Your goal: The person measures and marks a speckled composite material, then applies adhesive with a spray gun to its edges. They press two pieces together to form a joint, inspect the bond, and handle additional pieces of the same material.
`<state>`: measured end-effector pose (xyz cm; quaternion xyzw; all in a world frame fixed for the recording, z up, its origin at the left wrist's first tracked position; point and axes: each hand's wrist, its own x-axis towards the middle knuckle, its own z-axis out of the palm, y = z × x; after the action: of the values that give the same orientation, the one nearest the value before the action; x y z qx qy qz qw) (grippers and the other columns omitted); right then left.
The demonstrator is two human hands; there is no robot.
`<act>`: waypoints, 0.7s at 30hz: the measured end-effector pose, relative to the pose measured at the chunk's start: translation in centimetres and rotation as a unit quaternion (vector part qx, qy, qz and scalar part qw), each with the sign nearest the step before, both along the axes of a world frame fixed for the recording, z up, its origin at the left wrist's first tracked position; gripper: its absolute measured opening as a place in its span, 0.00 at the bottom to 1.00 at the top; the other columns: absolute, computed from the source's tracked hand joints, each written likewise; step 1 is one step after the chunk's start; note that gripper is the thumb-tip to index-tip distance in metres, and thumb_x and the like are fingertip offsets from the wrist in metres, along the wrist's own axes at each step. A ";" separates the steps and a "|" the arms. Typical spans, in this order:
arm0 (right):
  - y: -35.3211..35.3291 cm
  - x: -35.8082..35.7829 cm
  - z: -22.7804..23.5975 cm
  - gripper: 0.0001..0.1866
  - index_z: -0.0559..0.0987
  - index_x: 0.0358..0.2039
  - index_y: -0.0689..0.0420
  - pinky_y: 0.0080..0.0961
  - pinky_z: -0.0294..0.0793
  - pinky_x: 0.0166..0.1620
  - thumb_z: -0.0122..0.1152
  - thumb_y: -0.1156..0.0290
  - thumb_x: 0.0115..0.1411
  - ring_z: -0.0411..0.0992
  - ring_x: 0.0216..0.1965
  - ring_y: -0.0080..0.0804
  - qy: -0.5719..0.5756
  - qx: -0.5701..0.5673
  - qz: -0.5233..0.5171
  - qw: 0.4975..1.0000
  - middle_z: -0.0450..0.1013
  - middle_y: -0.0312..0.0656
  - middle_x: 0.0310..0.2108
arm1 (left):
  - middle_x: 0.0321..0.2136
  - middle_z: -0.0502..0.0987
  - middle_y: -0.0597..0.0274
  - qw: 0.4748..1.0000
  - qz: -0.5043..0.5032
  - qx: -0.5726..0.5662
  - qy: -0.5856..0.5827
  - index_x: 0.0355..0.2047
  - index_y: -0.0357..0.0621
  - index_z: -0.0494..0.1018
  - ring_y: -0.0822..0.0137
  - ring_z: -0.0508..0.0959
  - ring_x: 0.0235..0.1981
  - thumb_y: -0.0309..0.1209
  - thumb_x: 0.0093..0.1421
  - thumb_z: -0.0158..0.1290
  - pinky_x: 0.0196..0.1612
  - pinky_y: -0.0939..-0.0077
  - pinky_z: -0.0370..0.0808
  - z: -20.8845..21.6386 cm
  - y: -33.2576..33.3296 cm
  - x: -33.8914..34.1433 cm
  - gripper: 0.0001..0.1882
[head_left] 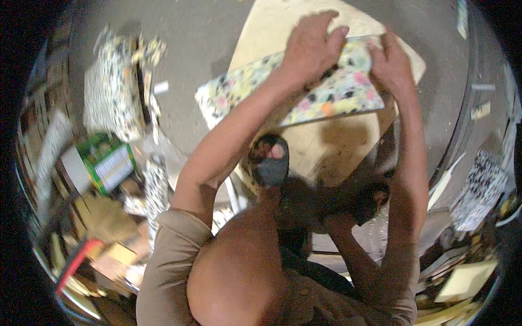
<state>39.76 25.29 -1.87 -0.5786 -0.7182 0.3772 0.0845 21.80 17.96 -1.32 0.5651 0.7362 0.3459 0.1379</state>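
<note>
A multicoloured speckled foam slab (331, 89) lies slantwise across a pale yellow board (272, 27). My left hand (312, 46) rests over the slab's far edge, thumb and fingers apart. Around the slab's right end my right hand (392, 62) is bent, its thumb over the top and its fingers along the far corner. The undersides of both hands are hidden. Below the slab, my foot in a dark sandal (270, 171) stands at the board's near part.
To the left stands a stack of speckled foam (111, 84), with a green and white box (103, 163) nearer. A red-handled tool (79, 266) lies among scraps at lower left. On the right are a speckled foam piece (478, 190) and a pale yellow block (466, 281).
</note>
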 end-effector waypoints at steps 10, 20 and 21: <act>-6.2 -10.2 0.0 0.37 0.77 0.49 0.55 0.66 0.59 0.59 0.44 0.31 0.62 0.77 0.47 0.51 -0.123 0.317 0.376 0.862 0.79 0.51 0.40 | 0.46 0.76 0.59 0.799 0.418 -0.210 -0.378 0.56 0.39 0.71 0.64 0.74 0.43 0.62 0.68 0.37 0.46 0.67 0.72 1.4 -33.9 -17.0 0.38; -3.6 -13.7 0.0 0.45 0.82 0.48 0.59 0.42 0.75 0.50 0.44 0.27 0.58 0.79 0.44 0.52 -0.175 0.111 0.344 0.916 0.80 0.56 0.37 | 0.43 0.75 0.59 0.729 0.348 -0.151 -0.570 0.58 0.38 0.67 0.64 0.74 0.41 0.67 0.67 0.24 0.46 0.65 0.74 -3.1 -32.2 -11.2 0.45; -3.0 -14.4 0.1 0.46 0.82 0.47 0.61 0.42 0.74 0.51 0.44 0.27 0.58 0.79 0.44 0.52 -0.183 0.084 0.340 0.919 0.80 0.57 0.37 | 0.45 0.75 0.57 0.703 0.342 -0.111 -0.614 0.59 0.38 0.66 0.63 0.75 0.42 0.66 0.67 0.25 0.46 0.63 0.74 -2.4 -31.5 -11.2 0.44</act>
<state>25.41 22.28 -1.74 -0.3496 -0.9036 0.2091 -0.1328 10.57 -13.55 -3.77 -0.0826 0.6642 0.5556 0.4933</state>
